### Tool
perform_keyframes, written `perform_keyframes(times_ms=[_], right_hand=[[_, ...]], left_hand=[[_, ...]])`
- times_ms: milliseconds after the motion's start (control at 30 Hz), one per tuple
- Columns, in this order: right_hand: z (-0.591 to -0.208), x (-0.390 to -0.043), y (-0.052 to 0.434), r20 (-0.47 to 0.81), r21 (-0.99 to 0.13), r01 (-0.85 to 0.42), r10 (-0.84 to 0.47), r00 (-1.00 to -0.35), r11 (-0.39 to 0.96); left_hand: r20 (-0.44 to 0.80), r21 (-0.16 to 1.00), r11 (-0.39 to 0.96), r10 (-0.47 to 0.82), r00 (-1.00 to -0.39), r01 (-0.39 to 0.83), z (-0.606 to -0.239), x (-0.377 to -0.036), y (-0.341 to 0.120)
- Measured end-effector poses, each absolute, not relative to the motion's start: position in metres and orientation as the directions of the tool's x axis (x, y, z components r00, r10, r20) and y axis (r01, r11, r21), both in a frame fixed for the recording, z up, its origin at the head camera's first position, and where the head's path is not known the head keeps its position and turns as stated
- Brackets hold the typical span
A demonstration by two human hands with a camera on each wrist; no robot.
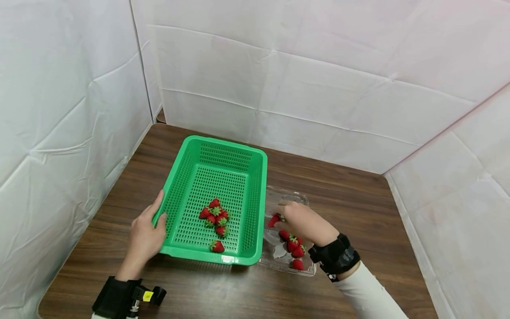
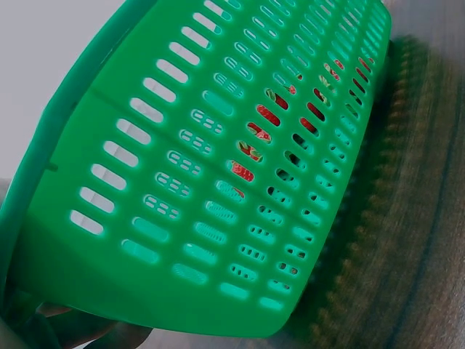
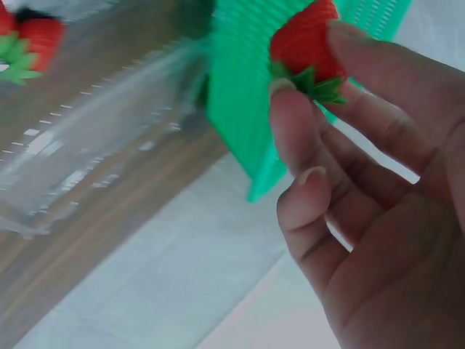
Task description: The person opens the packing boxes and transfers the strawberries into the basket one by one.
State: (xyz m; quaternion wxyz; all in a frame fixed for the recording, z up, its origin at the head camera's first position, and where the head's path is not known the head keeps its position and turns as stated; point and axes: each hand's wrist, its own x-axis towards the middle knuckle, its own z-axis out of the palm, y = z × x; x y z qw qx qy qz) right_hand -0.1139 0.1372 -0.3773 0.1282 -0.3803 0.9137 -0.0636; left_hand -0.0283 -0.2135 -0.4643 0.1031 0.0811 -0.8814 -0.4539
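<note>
My left hand (image 1: 145,235) grips the left rim of a green perforated plastic basket (image 1: 260,199), thumb on the inner side. In the left wrist view the side wall of the basket (image 2: 167,240) fills most of the picture, and red shows through its slots. Several strawberries (image 1: 217,247) lie on the basket's floor toward the near end. To the right, my right hand (image 1: 304,221) pinches one strawberry (image 3: 309,51) between thumb and fingers, above a clear plastic tray (image 1: 275,264). More strawberries (image 1: 298,251) sit in that tray, beneath and beside the hand.
The brown wood-grain table (image 1: 191,288) carries both containers. White sheeting (image 1: 311,88) stands behind it and along both sides. The basket's right edge is close against the clear tray and seems to overlap its left side.
</note>
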Motion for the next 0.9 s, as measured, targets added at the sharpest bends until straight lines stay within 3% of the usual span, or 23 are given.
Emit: perform_keyframes(times_ms=[300, 733, 900], right_hand=[[-0.358, -0.123, 0.109, -0.11, -0.231, -0.726, -0.759, -0.641, 0.647], [-0.353, -0.134, 0.059, -0.132, -0.242, -0.796, -0.832, -0.54, 0.555], [-0.355, -0.137, 0.042, -0.161, -0.227, -0.798, -0.83, -0.535, 0.558]], left_hand=[[0.138, 0.808, 0.588, -0.241, -0.961, -0.032, -0.465, -0.028, -0.213], [0.137, 0.811, 0.585, -0.238, -0.961, -0.029, -0.465, -0.029, -0.214], [0.127, 0.814, 0.58, -0.242, -0.962, -0.038, -0.466, -0.029, -0.214]])
